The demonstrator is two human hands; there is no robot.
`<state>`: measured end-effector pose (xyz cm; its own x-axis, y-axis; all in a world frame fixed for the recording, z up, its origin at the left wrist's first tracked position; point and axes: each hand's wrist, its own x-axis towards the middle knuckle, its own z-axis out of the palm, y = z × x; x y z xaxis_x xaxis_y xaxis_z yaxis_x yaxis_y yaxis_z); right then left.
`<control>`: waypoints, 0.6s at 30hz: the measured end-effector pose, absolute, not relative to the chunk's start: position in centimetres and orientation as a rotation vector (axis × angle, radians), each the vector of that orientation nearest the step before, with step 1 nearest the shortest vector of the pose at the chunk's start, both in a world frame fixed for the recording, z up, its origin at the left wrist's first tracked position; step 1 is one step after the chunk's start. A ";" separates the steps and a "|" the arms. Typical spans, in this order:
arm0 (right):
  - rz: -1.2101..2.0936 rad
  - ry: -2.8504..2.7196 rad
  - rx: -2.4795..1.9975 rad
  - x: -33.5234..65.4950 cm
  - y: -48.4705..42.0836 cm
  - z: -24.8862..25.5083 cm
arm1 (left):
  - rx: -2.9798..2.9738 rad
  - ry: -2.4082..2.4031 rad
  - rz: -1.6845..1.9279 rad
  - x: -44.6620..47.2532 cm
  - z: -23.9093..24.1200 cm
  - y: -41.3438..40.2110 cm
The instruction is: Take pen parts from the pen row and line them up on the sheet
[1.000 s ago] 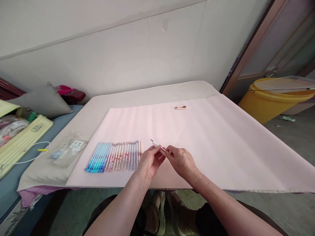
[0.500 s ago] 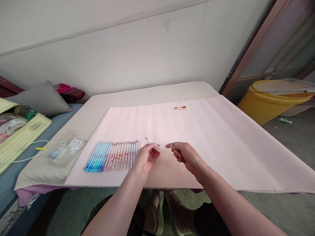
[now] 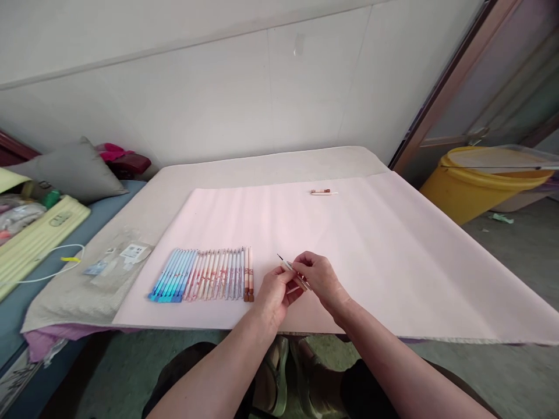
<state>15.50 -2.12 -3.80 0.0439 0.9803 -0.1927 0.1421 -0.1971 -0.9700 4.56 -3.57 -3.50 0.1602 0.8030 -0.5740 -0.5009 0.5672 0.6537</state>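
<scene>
My left hand (image 3: 275,291) and right hand (image 3: 321,278) both pinch a thin pen refill (image 3: 285,263) above the pink sheet (image 3: 358,244). A row of pens (image 3: 213,274) lies near my left hand, with clear plastic bags (image 3: 114,269) further left.

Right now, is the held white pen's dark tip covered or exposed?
Exposed: the white pen shows its dark tip bare, beyond the left hand and right hand.
</scene>
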 end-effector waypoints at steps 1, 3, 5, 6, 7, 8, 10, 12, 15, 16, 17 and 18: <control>1.258 -1.202 -1.479 15.4 -2.2 -3.8 | 0.333 1.045 0.976 4.5 -3.6 -3.5; 1.319 -1.183 -1.443 15.4 -2.4 -3.7 | 0.301 1.038 1.020 4.4 -3.7 -3.2; 1.441 -1.132 -1.374 15.4 -2.5 -3.4 | 0.280 1.030 1.065 4.2 -3.9 -3.0; 1.501 -1.104 -1.343 15.4 -2.6 -3.2 | 0.273 1.025 1.084 4.1 -4.0 -2.9; 1.547 -1.078 -1.323 15.4 -2.7 -3.0 | 0.267 1.026 1.102 4.0 -4.1 -2.8; 1.579 -1.056 -1.314 15.3 -2.7 -2.8 | 0.262 1.039 1.116 4.0 -4.2 -2.7; 1.614 -1.030 -1.308 15.3 -2.8 -2.7 | 0.252 1.093 1.131 3.9 -4.4 -2.6; 1.639 -1.015 -1.297 15.3 -2.7 -2.8 | 0.253 1.148 1.143 3.8 -4.7 -2.5; 1.660 -0.999 -1.262 15.4 -2.5 -3.2 | 0.274 1.114 1.156 3.7 -5.1 -2.2; 1.663 -0.991 -1.252 15.4 -2.5 -3.4 | 0.280 1.090 1.160 3.7 -5.1 -2.1; 1.663 -0.980 -1.244 15.4 -2.4 -3.7 | 0.282 1.075 1.164 3.7 -5.2 -2.0; 1.664 -0.964 -1.236 15.3 -2.3 -3.9 | 0.283 1.070 1.169 3.7 -5.2 -1.9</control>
<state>15.31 -2.34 -3.88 -0.1717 0.9271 -0.3330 -0.1718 -0.3611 -0.9166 3.74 -1.92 -5.16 -0.0069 0.8470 -0.5315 -0.6046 0.4198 0.6769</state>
